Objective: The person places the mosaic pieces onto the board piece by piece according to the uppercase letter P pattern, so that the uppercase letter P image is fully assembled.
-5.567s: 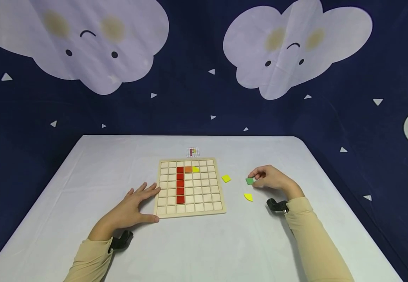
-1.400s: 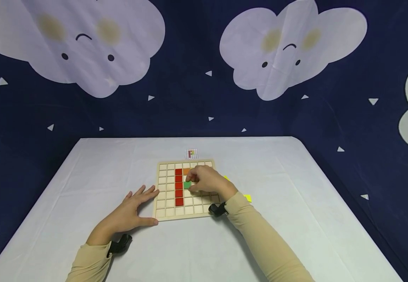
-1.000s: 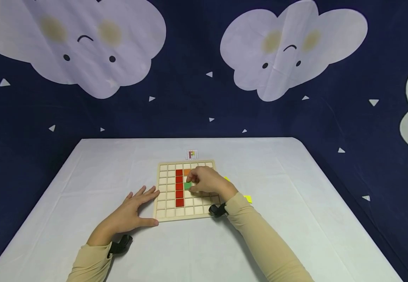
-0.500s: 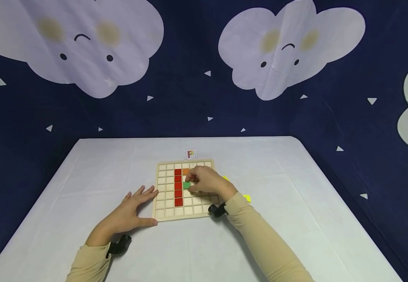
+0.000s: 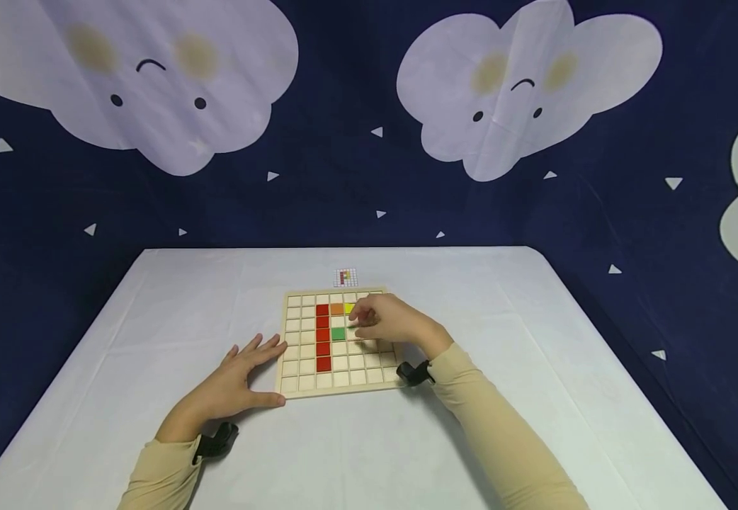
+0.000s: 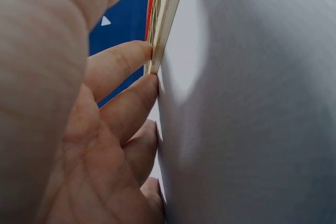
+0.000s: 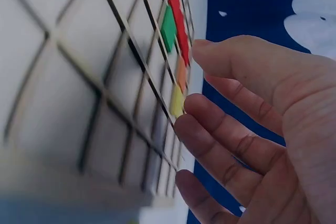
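Note:
A square wooden grid board (image 5: 358, 377) lies on the white table. Set in its cells are a column of several red tiles (image 5: 323, 348), an orange tile (image 5: 337, 309), a yellow tile (image 5: 348, 308) partly behind fingers, and a green tile (image 5: 338, 333) beside the red column. My left hand (image 5: 235, 382) rests with spread fingers and thumb against the board's left edge; the left wrist view shows fingertips (image 6: 143, 88) touching that edge. Over the board's right half hovers my right hand (image 5: 394, 319). In the right wrist view its thumb and fingers (image 7: 205, 135) stand apart with nothing between them.
A small printed card (image 5: 345, 277) with a coloured grid pattern lies behind the board. White tablecloth (image 5: 216, 297) surrounds the board, and a dark blue cloth with cloud shapes (image 5: 528, 92) hangs behind the table.
Earlier my right hand picked up the green tile right of the board and carried it onto the grid. Now it has released the tile and drawn slightly right. My left hand stays put.

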### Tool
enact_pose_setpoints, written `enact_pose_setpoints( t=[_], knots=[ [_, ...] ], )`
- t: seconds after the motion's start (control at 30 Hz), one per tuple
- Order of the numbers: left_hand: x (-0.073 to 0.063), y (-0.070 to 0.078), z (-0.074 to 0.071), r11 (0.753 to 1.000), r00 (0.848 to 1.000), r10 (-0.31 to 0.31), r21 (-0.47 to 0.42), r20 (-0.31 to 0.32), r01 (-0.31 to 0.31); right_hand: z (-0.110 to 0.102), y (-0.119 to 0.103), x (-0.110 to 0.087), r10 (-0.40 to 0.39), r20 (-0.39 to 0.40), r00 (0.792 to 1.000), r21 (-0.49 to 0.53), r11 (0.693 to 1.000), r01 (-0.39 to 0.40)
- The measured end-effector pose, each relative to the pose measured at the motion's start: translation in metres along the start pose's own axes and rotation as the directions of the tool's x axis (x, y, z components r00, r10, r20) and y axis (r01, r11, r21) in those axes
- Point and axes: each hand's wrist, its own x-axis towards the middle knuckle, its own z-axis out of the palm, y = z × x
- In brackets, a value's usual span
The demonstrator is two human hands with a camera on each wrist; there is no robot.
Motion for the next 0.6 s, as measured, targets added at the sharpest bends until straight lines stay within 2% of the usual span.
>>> enact_pose_setpoints(
  t=[0.33,0.6],
  knots=[
    [0.000,0.001,0.000,1.000,1.000,-0.002,0.004,-0.001,0.002,-0.033,0.021,-0.033,0.074,-0.026,0.997,-0.032,0.997,-0.075],
    [0.001,-0.002,0.001,1.000,1.000,-0.004,0.010,0.001,0.004,-0.045,0.041,-0.061,0.157,-0.031,0.987,-0.042,0.986,-0.158]
  ],
)
